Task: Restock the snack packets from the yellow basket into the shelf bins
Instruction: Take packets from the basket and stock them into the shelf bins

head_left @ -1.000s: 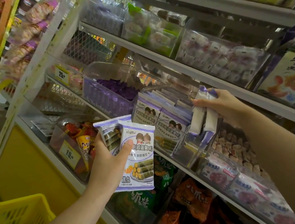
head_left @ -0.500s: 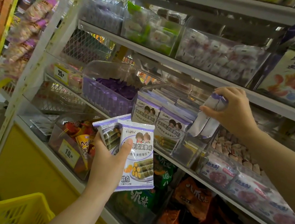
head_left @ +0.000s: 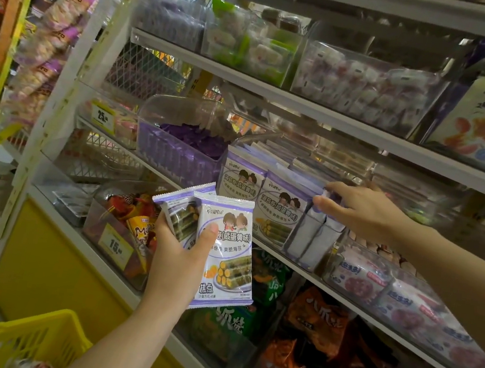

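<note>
Left hand (head_left: 176,260): grip clenched on two purple-and-white snack packets (head_left: 225,253), fanned, held in front of the shelf
Right hand (head_left: 359,208): fingers pinch the tops of two packets standing on edge (head_left: 312,240) at the right end of the clear shelf bin (head_left: 271,216)
Bin: rows of the same packets, faces forward
Yellow basket (head_left: 13,339): low at the left, below the left arm

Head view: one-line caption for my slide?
Right hand presses packets into clear bin; left hand holds two seaweed-roll packets.
</note>
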{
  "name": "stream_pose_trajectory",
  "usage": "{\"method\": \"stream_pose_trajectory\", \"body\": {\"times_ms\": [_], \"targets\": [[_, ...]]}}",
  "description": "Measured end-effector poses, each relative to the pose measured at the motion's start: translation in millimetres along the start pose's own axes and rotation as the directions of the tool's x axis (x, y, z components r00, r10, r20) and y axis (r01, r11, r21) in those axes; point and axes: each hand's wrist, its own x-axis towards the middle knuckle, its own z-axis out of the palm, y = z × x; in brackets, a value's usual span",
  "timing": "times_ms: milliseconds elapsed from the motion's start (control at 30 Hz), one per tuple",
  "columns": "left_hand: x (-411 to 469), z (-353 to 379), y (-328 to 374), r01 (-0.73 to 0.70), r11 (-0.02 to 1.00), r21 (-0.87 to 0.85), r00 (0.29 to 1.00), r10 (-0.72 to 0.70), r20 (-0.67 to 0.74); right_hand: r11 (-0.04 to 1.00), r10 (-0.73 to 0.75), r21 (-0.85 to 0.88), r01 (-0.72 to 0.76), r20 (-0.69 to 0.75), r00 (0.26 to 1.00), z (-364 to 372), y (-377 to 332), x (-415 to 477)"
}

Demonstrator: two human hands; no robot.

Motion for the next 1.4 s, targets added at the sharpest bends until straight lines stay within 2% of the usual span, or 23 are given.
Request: {"method": "stream_pose_trajectory", "body": {"times_ms": [67,100,133,200,233,267,300,367,400,500,633,667,733,833,933,1033,1133,1200,1267,1333,1400], "targets": [[-1.4,0.1,1.5,0.012,1.0,-0.002,1.0,-0.012,0.015,0.999,0.016,-0.035,-0.014,0.048,0.999,-9.6,-7.5,-1.7],[-2.2,0.2,3.2,0.01,1.0,-0.006,1.0,-0.01,0.023,0.998,0.02,-0.056,-0.02,-0.001,1.0,-16.1,-9.3,-4.0],[-3.1,-0.1,5.9,0.0,1.0,-0.011,1.0,0.0,0.031,0.999,0.003,-0.053,-0.01,-0.115,0.993,-22.7,-12.7,-7.4],[-6.0,-0.5,13.5,-0.029,1.0,-0.007,0.998,0.029,0.059,0.99,-0.07,0.087,0.107,-0.346,0.936,-31.9,-29.7,-18.7],[-7.9,-0.8,17.7,-0.046,0.999,0.001,0.996,0.046,0.07,0.954,-0.091,0.24,0.181,-0.341,0.936,-33.7,-43.6,-25.8],[-10.4,-0.8,22.3,-0.061,0.998,0.008,0.995,0.061,0.082,0.88,-0.119,0.425,0.213,-0.236,0.964,-33.4,-59.2,-33.1],[-13.2,-0.3,27.4,-0.075,0.997,0.015,0.992,0.073,0.101,0.778,-0.156,0.604,0.171,-0.078,0.985,-30.1,-75.5,-39.5],[-20.7,2.4,39.5,-0.089,0.996,0.011,0.986,0.086,0.141,0.583,-0.223,0.812,-0.005,0.165,0.961,-17.9,-97.0,-47.9],[-23.7,4.3,45.7,-0.097,0.995,0.016,0.984,0.093,0.15,0.515,-0.243,0.856,-0.046,0.197,0.95,-10.9,-100.7,-49.0],[-29.7,7.9,64.1,-0.099,0.992,0.078,0.985,0.087,0.147,0.376,-0.216,0.926,-0.023,0.111,0.97,-5.7,-97.3,-50.9],[-29.5,12.6,86.4,0.026,0.99,0.136,0.992,-0.042,0.118,0.295,-0.162,0.955,0.022,0.027,0.986,-15.0,-77.1,-58.6],[-28.0,15.3,90.7,0.018,0.984,0.174,0.995,-0.035,0.091,0.249,-0.143,0.968,0.02,0.016,0.99,-16.6,-71.0,-61.4],[-25.3,22.7,102.7,-0.053,0.983,0.174,0.998,0.046,0.046,0.068,-0.103,0.997,-0.029,0.036,0.994,-17.7,-60.7,-68.3],[-16.6,31.9,116.4,-0.099,0.995,0.0,0.995,0.099,-0.013,-0.219,-0.068,0.971,-0.092,0.079,0.995,-11.4,-52.7,-80.6],[-15.4,40.9,123.4,-0.018,0.968,-0.252,0.998,0.003,-0.058,-0.441,-0.015,0.891,-0.107,0.112,0.994,-3.6,-57.7,-92.4],[-25.9,54.6,127.6,0.079,0.888,-0.452,0.991,-0.119,-0.061,-0.626,0.061,0.777,-0.072,0.14,0.988,0.8,-67.4,-99.7],[-40.8,70.4,128.2,0.108,0.851,-0.513,0.991,-0.13,-0.007,-0.73,0.064,0.681,-0.054,0.147,0.987,-2.2,-76.3,-104.6],[-50.7,79.5,127.7,0.088,0.885,-0.457,0.996,-0.063,0.07,-0.743,0.104,0.669,-0.019,0.142,0.984,-7.1,-79.3,-106.0],[-58.8,81.7,131.5,0.096,0.94,-0.326,0.983,-0.038,0.178,-0.735,0.173,0.677,0.042,0.127,0.977,-14.1,-77.9,-106.3],[-60.0,74.7,138.5,0.131,0.987,-0.097,0.956,-0.099,0.275,-0.732,0.236,0.674,0.101,0.112,0.965,-22.2,-72.3,-107.0],[-56.2,65.0,146.1,0.107,0.979,0.171,0.922,-0.162,0.35,-0.695,0.287,0.702,0.155,0.074,0.955,-30.0,-65.2,-109.3]]}}
